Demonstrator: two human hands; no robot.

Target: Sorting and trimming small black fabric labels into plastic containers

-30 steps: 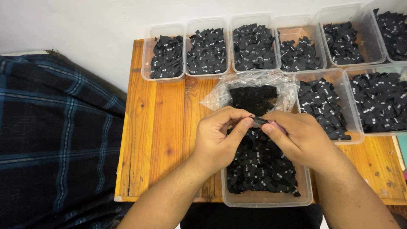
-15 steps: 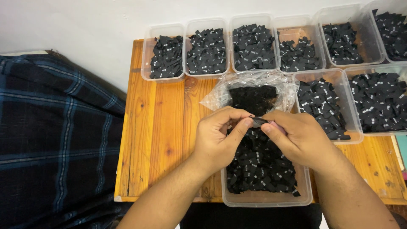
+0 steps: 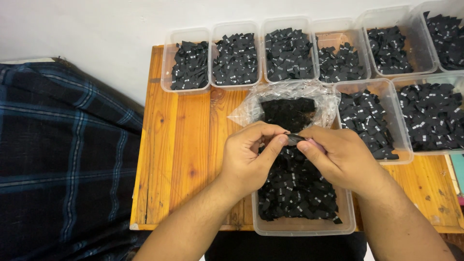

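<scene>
View from above of a person's two bare hands meeting over a wooden table (image 3: 183, 159). The left hand (image 3: 251, 157) and right hand (image 3: 338, 157) are both curled almost closed, thumbs and forefingers pinched together on one small black label (image 3: 293, 138) held between them. The label is dark and thin; its details are too small to make out.

Directly under the hands sits a clear plastic tub (image 3: 304, 227) at the near edge of the table, heaped with many more small black labels with tiny white marks. Just beyond the hands lies a crinkled clear plastic bag (image 3: 251, 108), open, with a dark mass of labels inside.

Along the far edge of the table stands a row of clear tubs (image 3: 189, 65), side by side and touching, each filled with black labels. Two more tubs (image 3: 401, 121) of labels sit to the right, just beside the bag and nearer than the far row.

The table is made of orange-brown planks with visible grain and knots. To the left of the table, a dark blue plaid cloth (image 3: 63, 159) covers a large area. A pale wall or floor (image 3: 96, 24) shows behind the table at the top.
</scene>
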